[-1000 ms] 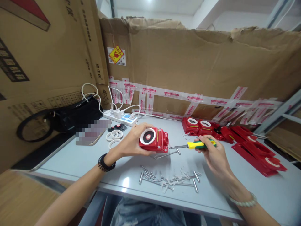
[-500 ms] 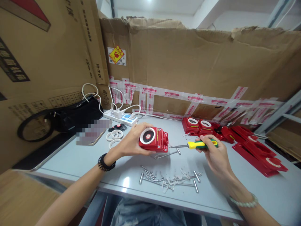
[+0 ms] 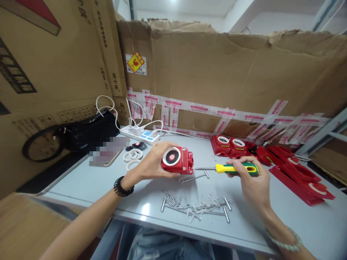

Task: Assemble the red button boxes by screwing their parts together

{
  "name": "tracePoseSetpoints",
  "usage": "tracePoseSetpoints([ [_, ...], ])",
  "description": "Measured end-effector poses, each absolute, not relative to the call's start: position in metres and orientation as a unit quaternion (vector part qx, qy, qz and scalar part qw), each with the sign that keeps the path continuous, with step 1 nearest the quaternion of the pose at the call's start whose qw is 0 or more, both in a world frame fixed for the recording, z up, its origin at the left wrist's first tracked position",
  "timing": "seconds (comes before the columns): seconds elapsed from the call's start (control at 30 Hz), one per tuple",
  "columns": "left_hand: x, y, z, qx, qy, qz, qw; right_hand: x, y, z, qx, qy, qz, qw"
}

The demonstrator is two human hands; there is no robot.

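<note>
My left hand (image 3: pixel 153 162) is closed around a red plastic housing (image 3: pixel 183 166) with a white ring and a black round disc on its face, held above the table. My right hand (image 3: pixel 251 177) grips a screwdriver (image 3: pixel 237 168) by its yellow and green handle. The shaft lies level, and its tip is at the right edge of the housing; whether they touch I cannot tell. Under the housing lies a metal T-shaped rod (image 3: pixel 195 177). Nearer to me are several screws (image 3: pixel 172 200), more T-shaped rods (image 3: pixel 227 213) and whitish shavings (image 3: pixel 193 213).
Several red housings (image 3: pixel 300 177) lie at the right and back right. White rings (image 3: pixel 132 155), a pixelated flat object (image 3: pixel 108 151), a black bag (image 3: pixel 89 130) and a power strip (image 3: pixel 139 134) with cables occupy the left. Cardboard (image 3: pixel 217 72) walls the back of the table (image 3: pixel 121 206).
My right hand has turned and shifted slightly right and down. The screwdriver now lies straighter, its tip a little off the housing's edge. My left hand still holds the housing.
</note>
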State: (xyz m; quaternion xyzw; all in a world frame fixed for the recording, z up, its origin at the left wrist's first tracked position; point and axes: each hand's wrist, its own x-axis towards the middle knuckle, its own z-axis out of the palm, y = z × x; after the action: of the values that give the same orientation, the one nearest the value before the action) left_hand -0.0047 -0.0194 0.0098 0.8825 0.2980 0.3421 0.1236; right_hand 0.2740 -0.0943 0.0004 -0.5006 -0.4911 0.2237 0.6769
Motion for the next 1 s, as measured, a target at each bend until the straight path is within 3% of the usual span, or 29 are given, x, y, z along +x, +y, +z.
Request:
tracePoseSetpoints([
  [0.23,-0.008,-0.015,0.006,0.876,0.312,0.348,0.115,0.282,-0.099,0.006,-0.414,-0.557,0.343,0.632],
  [0.63,-0.013,-0.007,0.005,0.876,0.308,0.355,0.107,0.280,-0.093,0.002,-0.574,-0.598,0.179,0.530],
  [0.87,-0.012,-0.007,0.006,0.877,0.307,0.347,0.124,0.291,-0.089,0.003,-0.475,-0.624,0.302,0.543],
  [1.0,-0.012,-0.010,0.007,0.883,0.300,0.336,0.136,0.284,-0.090,0.006,-0.540,-0.605,0.236,0.535],
])
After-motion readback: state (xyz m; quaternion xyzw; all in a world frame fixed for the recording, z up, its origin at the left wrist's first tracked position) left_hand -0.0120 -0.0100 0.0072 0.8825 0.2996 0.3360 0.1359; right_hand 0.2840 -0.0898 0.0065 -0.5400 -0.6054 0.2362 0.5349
